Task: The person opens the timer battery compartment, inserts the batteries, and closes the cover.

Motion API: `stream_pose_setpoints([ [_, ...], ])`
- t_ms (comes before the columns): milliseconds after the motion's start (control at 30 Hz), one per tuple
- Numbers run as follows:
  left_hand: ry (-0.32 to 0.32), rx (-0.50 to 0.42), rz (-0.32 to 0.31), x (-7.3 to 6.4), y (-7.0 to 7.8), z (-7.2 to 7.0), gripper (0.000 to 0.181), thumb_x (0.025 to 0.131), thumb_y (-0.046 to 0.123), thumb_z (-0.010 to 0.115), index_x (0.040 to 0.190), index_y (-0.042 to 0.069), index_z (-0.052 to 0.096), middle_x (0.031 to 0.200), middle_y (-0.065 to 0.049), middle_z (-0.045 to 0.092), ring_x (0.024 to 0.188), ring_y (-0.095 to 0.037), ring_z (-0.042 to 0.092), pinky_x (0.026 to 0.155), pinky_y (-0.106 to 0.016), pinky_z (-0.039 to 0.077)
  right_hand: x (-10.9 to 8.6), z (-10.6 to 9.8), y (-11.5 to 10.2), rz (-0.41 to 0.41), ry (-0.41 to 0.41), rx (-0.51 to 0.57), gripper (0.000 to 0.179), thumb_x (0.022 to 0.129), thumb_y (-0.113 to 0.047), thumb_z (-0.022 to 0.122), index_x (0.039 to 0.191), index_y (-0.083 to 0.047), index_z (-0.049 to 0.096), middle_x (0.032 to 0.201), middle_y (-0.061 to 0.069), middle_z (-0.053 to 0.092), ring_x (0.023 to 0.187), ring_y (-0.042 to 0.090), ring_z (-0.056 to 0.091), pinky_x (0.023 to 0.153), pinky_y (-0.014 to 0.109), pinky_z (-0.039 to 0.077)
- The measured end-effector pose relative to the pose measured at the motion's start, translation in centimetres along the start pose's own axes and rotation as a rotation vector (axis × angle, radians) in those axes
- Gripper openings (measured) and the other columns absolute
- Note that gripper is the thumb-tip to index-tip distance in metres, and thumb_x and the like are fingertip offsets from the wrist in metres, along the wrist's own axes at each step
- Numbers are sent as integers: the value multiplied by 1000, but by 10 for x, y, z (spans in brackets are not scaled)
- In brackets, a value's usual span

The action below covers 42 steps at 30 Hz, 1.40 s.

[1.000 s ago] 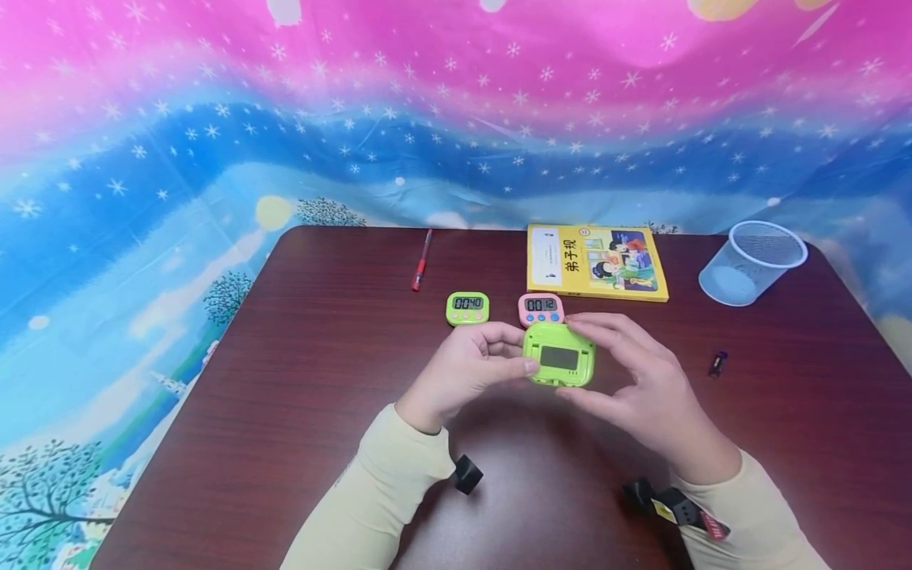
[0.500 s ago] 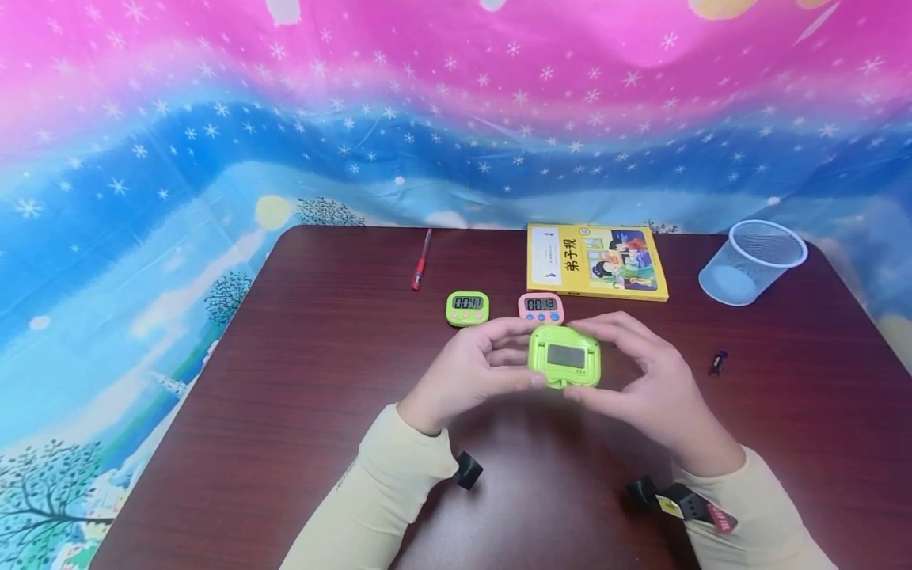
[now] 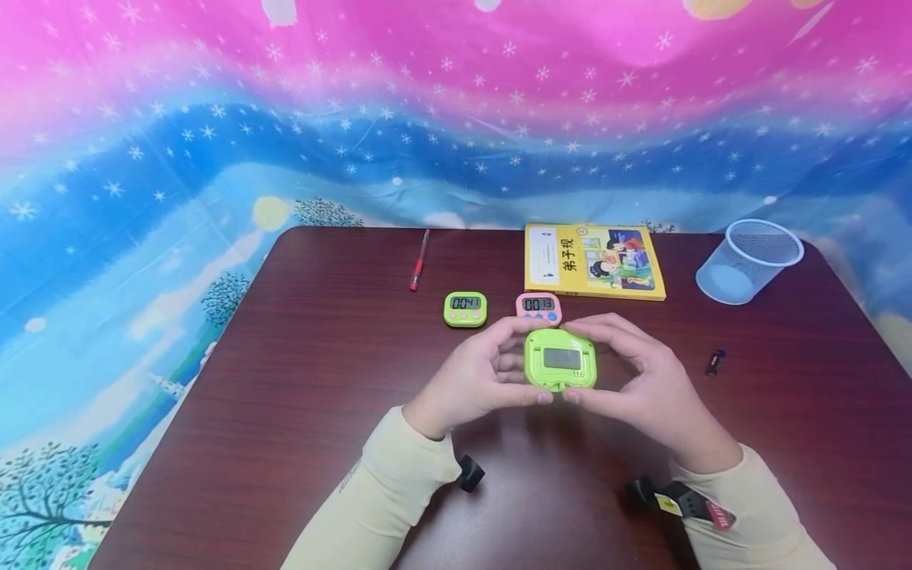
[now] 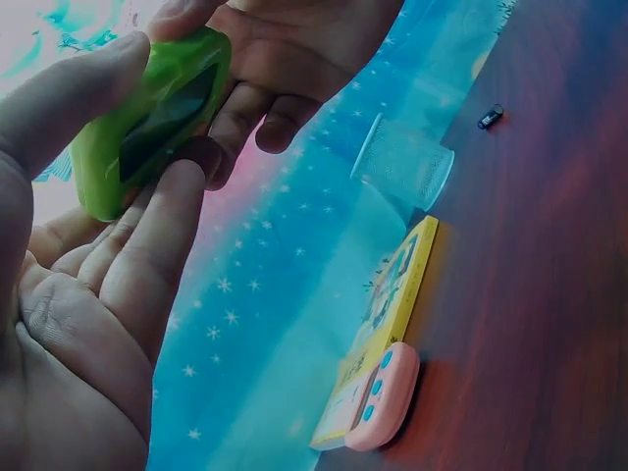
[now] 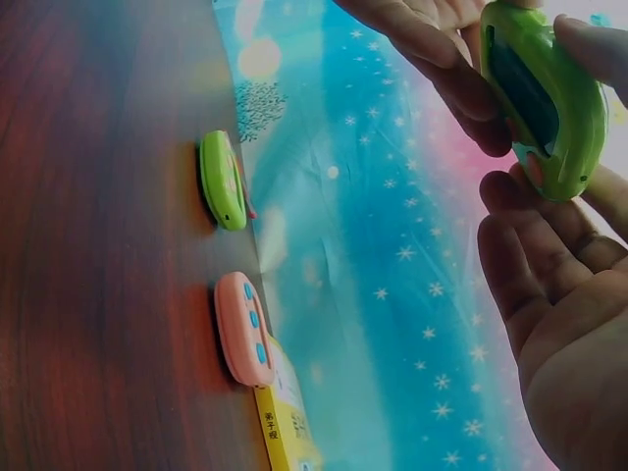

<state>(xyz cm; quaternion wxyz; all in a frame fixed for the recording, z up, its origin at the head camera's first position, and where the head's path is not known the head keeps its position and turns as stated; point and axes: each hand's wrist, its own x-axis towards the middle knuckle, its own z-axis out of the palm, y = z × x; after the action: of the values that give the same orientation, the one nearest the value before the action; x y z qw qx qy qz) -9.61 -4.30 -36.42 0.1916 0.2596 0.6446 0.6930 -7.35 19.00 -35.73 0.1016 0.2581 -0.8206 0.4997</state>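
Between both hands, above the table, is a green digital timer [image 3: 561, 360], its back with a grey panel facing the head camera. My left hand [image 3: 466, 381] holds its left side, thumb at the lower edge and fingers behind. The right hand [image 3: 651, 376] grips the other side, thumb below and fingers along the top edge. In the left wrist view the held timer [image 4: 147, 128] shows its dark screen. Just beyond the hands lie a pink timer [image 3: 539, 305], partly covered by the left fingers in the head view, and a second green timer [image 3: 465, 309], both with lit digits.
A yellow book [image 3: 594, 263] lies at the back of the dark wooden table [image 3: 299, 380]. To its left is a red pen [image 3: 419, 263], and at the back right stands a light blue mesh pen holder [image 3: 748, 265]. A small dark object [image 3: 716, 362] lies right of the right hand.
My left thumb has slid from the held timer's back face down to its lower edge. The timer has shifted slightly. The digits on the two table timers have advanced by one.
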Motion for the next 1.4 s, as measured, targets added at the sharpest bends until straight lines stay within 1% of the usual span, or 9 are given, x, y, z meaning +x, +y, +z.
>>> stream_pose_setpoints([
  [133,8,-1,10,0,0,0,75,80,-8,80,144,13,47,124,-13,66,100,-20,71,88,-37,59,1,1,0,-26,2,29,76,67,5,90,135,-12,62,127,3,62,116,11,58,96,16,49],
  [267,8,3,28,0,0,1,76,80,-10,79,145,11,45,123,-16,65,99,-19,71,87,-38,59,0,2,-1,-5,19,100,73,80,13,75,145,-9,52,133,7,60,116,13,59,92,17,51],
  [333,3,4,37,0,-1,1,77,80,-10,78,146,10,44,123,-17,66,100,-19,71,88,-38,59,0,4,-2,34,44,138,66,86,14,67,146,-7,49,131,6,61,112,13,61,87,18,54],
  [433,-4,-8,50,-1,-3,2,77,81,-11,77,146,8,42,123,-19,66,101,-19,71,89,-41,59,0,10,-4,116,89,179,48,95,7,60,142,-3,53,123,3,65,103,13,64,80,19,57],
  [567,-2,-18,69,-1,-4,4,76,81,-13,76,145,9,42,125,-20,66,102,-19,71,90,-45,58,0,19,-10,222,139,236,32,101,-3,57,133,-2,60,107,3,68,80,15,64,61,26,58],
  [667,-1,-10,81,0,-4,6,75,81,-13,76,145,8,43,124,-22,66,103,-19,71,90,-45,58,-1,23,-12,263,162,248,28,103,-7,55,130,-5,62,99,5,67,66,18,60,50,31,54],
  [900,14,52,101,-1,-5,11,74,81,-13,76,144,7,44,120,-24,67,99,-13,71,88,-36,59,-3,32,-8,211,157,136,28,104,-6,50,130,-8,59,97,8,63,77,19,61,61,24,54],
  [1133,-12,79,139,-1,-5,14,72,80,-14,76,142,5,44,115,-26,68,97,-6,69,87,-37,59,-5,40,-8,223,275,116,19,100,0,52,115,-4,64,86,4,63,70,18,60,56,23,53],
  [1400,-27,59,142,1,-7,15,72,80,-14,76,141,4,44,114,-27,68,96,-8,70,88,-37,59,-6,40,-12,229,319,90,14,98,1,55,108,-2,64,80,2,61,67,14,58,54,22,51],
])
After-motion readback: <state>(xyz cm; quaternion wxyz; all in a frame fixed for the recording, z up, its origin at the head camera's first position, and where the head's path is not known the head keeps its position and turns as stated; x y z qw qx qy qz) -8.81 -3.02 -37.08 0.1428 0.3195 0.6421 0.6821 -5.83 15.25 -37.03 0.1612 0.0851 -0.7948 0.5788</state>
